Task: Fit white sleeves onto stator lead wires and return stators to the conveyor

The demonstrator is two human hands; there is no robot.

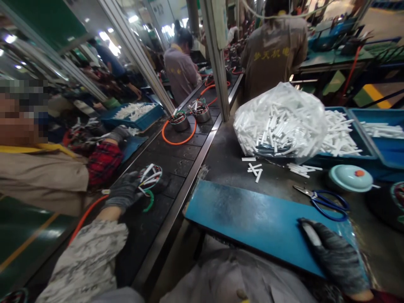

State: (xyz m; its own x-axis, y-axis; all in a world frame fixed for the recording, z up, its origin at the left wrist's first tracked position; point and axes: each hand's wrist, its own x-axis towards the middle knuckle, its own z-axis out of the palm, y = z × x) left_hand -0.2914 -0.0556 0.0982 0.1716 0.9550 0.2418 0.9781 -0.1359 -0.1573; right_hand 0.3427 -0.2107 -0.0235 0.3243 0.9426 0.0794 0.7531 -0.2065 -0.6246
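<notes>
My left hand, in a dark grey glove, reaches out over the black conveyor and grips a motor stator with white, red and green wires sticking out. My right hand, also gloved, rests on the near right corner of a blue board. Its fingers are curled round a small white tube. Blue-handled scissors lie just beyond the board. A few loose white tubes lie on the dark bench past the board's far edge.
A clear bag full of white tubes sits in a blue bin, with another blue bin to its right. A teal lid lies nearby. Two more stators and an orange hose lie further up the conveyor. Co-workers stand to the left and ahead.
</notes>
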